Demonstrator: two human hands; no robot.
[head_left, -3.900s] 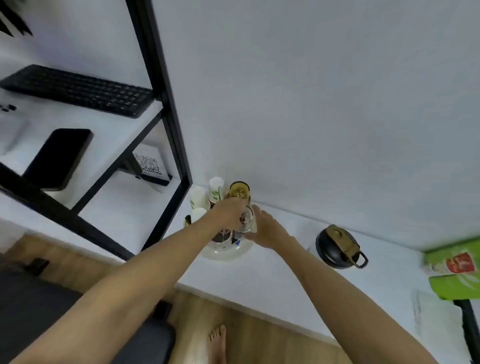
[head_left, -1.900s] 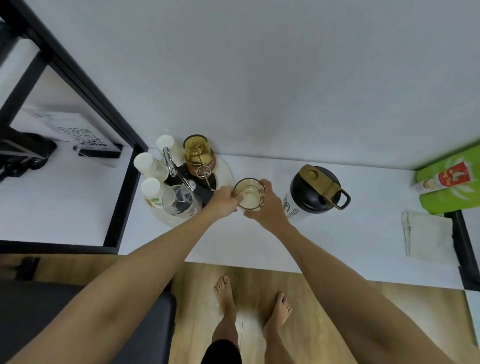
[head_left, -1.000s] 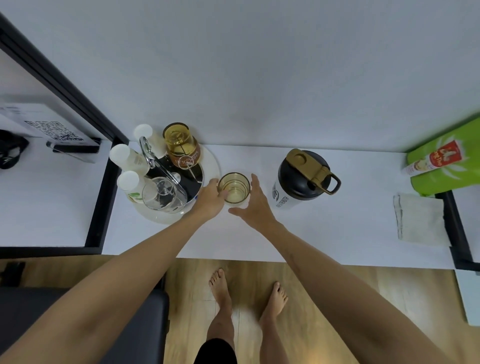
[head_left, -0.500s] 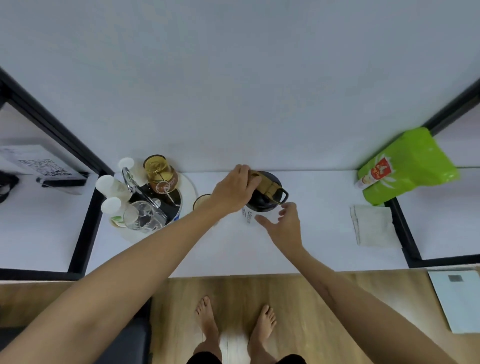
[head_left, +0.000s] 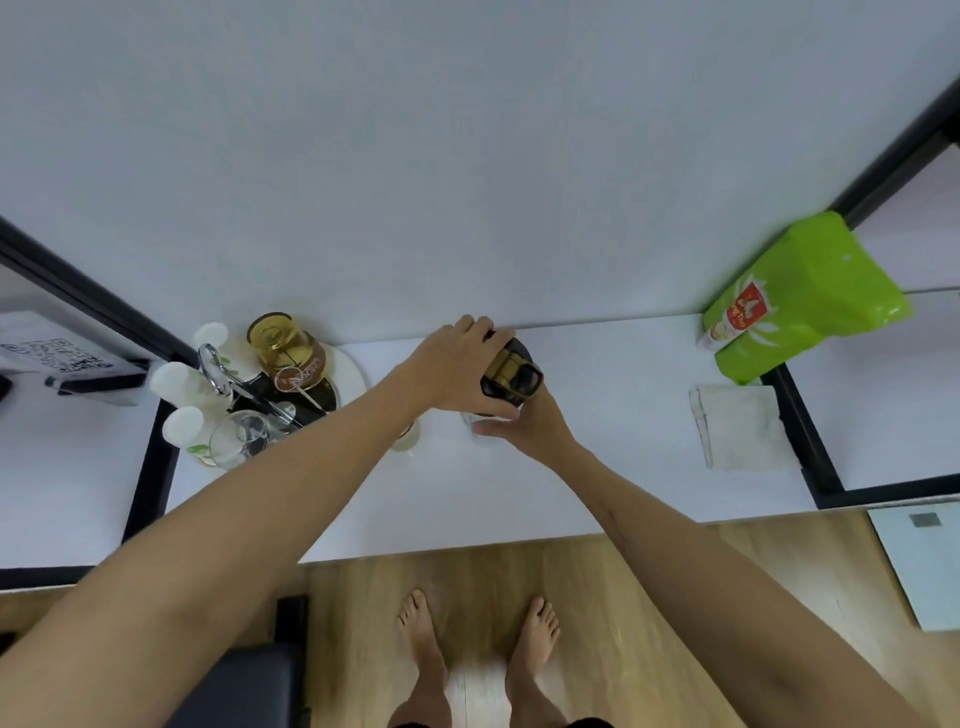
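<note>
A shaker bottle (head_left: 511, 376) with a black lid and an olive carry loop stands on the white shelf (head_left: 613, 467) near the wall. My left hand (head_left: 457, 364) grips its lid from above. My right hand (head_left: 524, 423) wraps around the bottle's body just below the lid. A small amber glass (head_left: 408, 439) stands on the shelf left of the bottle, mostly hidden behind my left forearm.
A round tray (head_left: 353, 371) at the left holds an upturned amber glass (head_left: 283, 348), a clear glass (head_left: 239, 439), white bottles (head_left: 179, 384) and a metal handle. A folded white cloth (head_left: 737, 426) and a green bag (head_left: 800, 299) sit right. Black frame posts (head_left: 802, 441) bound the shelf.
Both hands left the small amber glass standing on the shelf and moved right to the shaker bottle. My left hand now covers its lid and my right hand has closed around its body.
</note>
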